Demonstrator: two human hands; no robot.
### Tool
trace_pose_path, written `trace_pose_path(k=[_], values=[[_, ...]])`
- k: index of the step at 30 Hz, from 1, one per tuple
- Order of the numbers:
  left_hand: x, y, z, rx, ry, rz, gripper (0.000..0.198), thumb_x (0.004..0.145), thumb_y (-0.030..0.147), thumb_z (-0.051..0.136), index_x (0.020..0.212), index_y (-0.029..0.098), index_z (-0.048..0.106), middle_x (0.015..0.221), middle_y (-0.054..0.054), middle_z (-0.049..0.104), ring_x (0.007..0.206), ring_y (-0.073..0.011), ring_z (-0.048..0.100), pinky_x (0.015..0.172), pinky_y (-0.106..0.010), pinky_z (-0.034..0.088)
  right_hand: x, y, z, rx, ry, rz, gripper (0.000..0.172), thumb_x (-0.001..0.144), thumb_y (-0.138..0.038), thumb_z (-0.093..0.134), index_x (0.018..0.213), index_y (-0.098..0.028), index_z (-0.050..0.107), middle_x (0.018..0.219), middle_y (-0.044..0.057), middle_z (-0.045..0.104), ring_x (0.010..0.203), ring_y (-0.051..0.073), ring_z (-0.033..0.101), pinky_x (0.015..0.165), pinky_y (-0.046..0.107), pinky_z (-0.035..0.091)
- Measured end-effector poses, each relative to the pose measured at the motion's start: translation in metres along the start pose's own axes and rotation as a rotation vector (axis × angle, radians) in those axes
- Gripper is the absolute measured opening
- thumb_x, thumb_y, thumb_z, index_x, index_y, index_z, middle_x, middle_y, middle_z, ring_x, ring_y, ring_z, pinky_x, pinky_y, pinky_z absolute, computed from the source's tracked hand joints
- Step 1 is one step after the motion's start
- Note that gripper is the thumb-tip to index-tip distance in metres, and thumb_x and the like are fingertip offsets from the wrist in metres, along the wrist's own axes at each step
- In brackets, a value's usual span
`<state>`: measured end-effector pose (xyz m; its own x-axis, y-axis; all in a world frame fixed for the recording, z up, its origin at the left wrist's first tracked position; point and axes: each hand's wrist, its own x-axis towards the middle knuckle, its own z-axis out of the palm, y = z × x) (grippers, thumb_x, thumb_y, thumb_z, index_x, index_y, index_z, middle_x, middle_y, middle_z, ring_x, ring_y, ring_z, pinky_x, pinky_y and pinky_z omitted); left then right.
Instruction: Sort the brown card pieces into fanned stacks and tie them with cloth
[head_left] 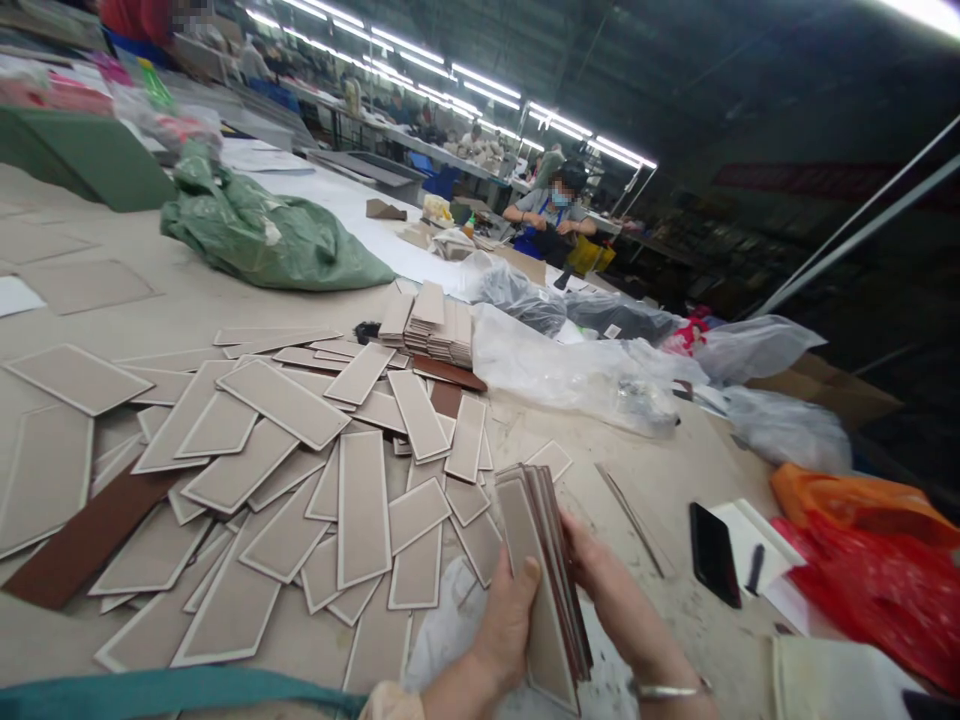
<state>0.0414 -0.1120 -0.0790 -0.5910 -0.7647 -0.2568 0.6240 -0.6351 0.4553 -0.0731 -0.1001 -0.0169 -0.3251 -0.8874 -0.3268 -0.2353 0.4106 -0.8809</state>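
Observation:
A stack of beige rectangular panels (536, 580) with pale borders stands tilted on edge between my two hands near the table's front. My left hand (504, 615) grips its left side, thumb lying on the front panel. From the right, my right hand (600, 565) presses against the back of the stack, its fingertips hidden behind the panels. Brown edges show among the held pieces. To the left spreads a loose heap of similar panels (364, 510), some overlapping. A brown strip (90, 540) lies at the heap's left edge.
Neatly piled small panels (435, 325) sit behind the heap. Clear plastic bags (570, 365) and a green bag (270, 230) lie farther back. At right are a black phone (714, 553), a pen (755, 568) and a red bag (877, 590). A masked person (555, 215) sits beyond.

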Motion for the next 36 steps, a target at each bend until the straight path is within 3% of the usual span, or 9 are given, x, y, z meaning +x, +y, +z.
trace_pose_path(k=[2,5,9,17,19,24,29,33,36], values=[[0.004,0.002,-0.002,-0.099,0.061,-0.098,0.068,0.073,0.062,0.065,0.123,0.016,0.054,0.119,-0.013,0.064,0.111,-0.0304,0.059,0.097,-0.041,0.046,0.027,0.002,-0.016,-0.016,0.076,0.077,0.067,0.089,-0.060,0.034,0.143,-0.021,0.031,0.139,0.012,0.049,0.123,0.024,0.052,0.096,0.039,0.047],[0.005,0.004,-0.005,-0.201,0.126,-0.229,0.078,0.061,0.068,0.071,0.119,0.018,0.057,0.106,-0.013,0.069,0.102,-0.0326,0.064,0.089,-0.045,0.050,0.076,0.010,-0.029,-0.411,0.321,0.218,0.078,0.085,-0.059,0.040,0.145,-0.012,0.024,0.129,0.018,0.056,0.118,0.026,0.055,0.097,0.038,0.044],[0.004,0.007,-0.006,-0.254,0.132,-0.183,0.077,0.060,0.063,0.075,0.120,0.019,0.057,0.104,-0.013,0.070,0.098,-0.0332,0.065,0.087,-0.047,0.051,0.124,0.019,-0.009,-0.669,0.381,0.307,0.099,0.075,-0.059,0.056,0.146,-0.002,0.017,0.128,0.031,0.051,0.122,0.038,0.049,0.101,0.048,0.037],[0.010,0.017,-0.006,-0.359,0.132,-0.090,0.067,0.067,0.053,0.075,0.121,0.019,0.055,0.111,-0.013,0.068,0.100,-0.0318,0.065,0.088,-0.046,0.051,0.144,0.016,0.018,-0.726,0.431,0.330,0.118,0.065,-0.055,0.066,0.147,-0.002,-0.001,0.127,0.035,0.048,0.118,0.039,0.052,0.091,0.048,0.044],[0.010,0.017,-0.007,-0.369,0.126,-0.108,0.065,0.068,0.051,0.075,0.121,0.018,0.055,0.110,-0.013,0.069,0.099,-0.0317,0.066,0.089,-0.047,0.051,0.144,0.017,0.014,-0.707,0.413,0.302,0.109,0.065,-0.048,0.066,0.147,-0.005,0.010,0.122,0.029,0.056,0.112,0.036,0.058,0.088,0.044,0.047],[0.010,0.017,-0.006,-0.390,0.142,-0.065,0.064,0.067,0.045,0.077,0.121,0.017,0.055,0.111,-0.014,0.068,0.100,-0.0313,0.065,0.089,-0.046,0.051,0.122,0.015,0.002,-0.642,0.305,0.160,0.047,0.075,-0.041,0.053,0.115,-0.017,0.059,0.102,0.011,0.071,0.096,0.025,0.066,0.082,0.033,0.051],[0.015,0.015,-0.007,-0.395,0.195,-0.023,0.065,0.068,0.039,0.077,0.124,0.018,0.052,0.114,-0.012,0.068,0.105,-0.0291,0.064,0.093,-0.042,0.049,0.062,0.004,-0.007,-0.382,0.087,-0.025,0.053,0.078,-0.059,0.049,0.109,-0.018,0.064,0.100,0.007,0.072,0.099,0.029,0.065,0.086,0.039,0.052],[0.015,0.009,-0.009,-0.387,0.169,-0.034,0.053,0.072,0.039,0.074,0.117,0.017,0.055,0.107,-0.011,0.070,0.102,-0.0280,0.065,0.092,-0.041,0.050,0.019,-0.007,-0.010,-0.331,-0.158,0.014,0.050,0.081,-0.063,0.046,0.097,-0.022,0.070,0.094,0.006,0.072,0.095,0.029,0.064,0.090,0.042,0.051],[0.013,0.009,-0.007,-0.419,0.106,-0.113,0.046,0.074,0.044,0.071,0.109,0.017,0.059,0.100,-0.011,0.072,0.098,-0.0292,0.066,0.089,-0.043,0.051,0.017,-0.011,-0.022,-0.276,-0.229,0.077,0.053,0.081,-0.065,0.045,0.091,-0.020,0.071,0.089,0.007,0.072,0.087,0.028,0.066,0.084,0.042,0.053]])
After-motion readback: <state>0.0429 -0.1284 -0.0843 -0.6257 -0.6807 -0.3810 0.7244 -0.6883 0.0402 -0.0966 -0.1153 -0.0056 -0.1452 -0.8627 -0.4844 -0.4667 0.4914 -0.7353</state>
